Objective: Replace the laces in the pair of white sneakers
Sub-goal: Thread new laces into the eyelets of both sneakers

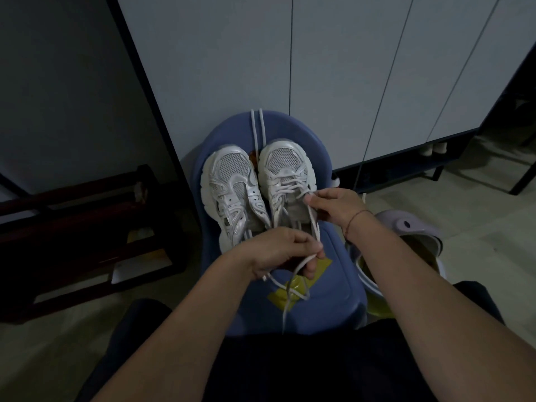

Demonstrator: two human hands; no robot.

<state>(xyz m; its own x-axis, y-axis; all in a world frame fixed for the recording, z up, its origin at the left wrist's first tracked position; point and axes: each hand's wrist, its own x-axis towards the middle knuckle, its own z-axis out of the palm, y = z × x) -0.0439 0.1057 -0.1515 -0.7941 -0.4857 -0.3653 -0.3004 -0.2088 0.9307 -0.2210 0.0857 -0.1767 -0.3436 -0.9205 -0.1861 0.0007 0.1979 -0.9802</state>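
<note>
– On the blue stool (342,256) in front of my knees: both shoes side by side, toes pointing away from me. On my left is the unlaced sneaker (232,192), eyelets bare. On my right is the laced sneaker (285,166), the one I'm working on
– Grip?
– Thumb and forefinger of my right hand (333,204) pinch the lace (314,224) at the top eyelets. Nearer me, just off the heels, my left hand (275,250) is curled round the loose ends. The strand between the two runs roughly along the shoe's long axis, heel to toe
– Which hand leads next?
– Right, I'd say. It sits on the eyelets and the left only takes slack. Any pull should come back toward me along the tongue, or the crossings will likely bind
– Lacing up or stripping out?
– Can't tell from how it lies. Two spare laces (256,126) run from between the toes over the stool's far edge. Old or new, can't say
– Containers?
– One basin (368,285) on the floor just beside the stool on my right, yellow-green inside. A lilac clog (406,224) rests over its far rim, and my forearm hides the rest. Also, yellow tape (293,291) on the seat under the trailing ends is a possible snag
</note>
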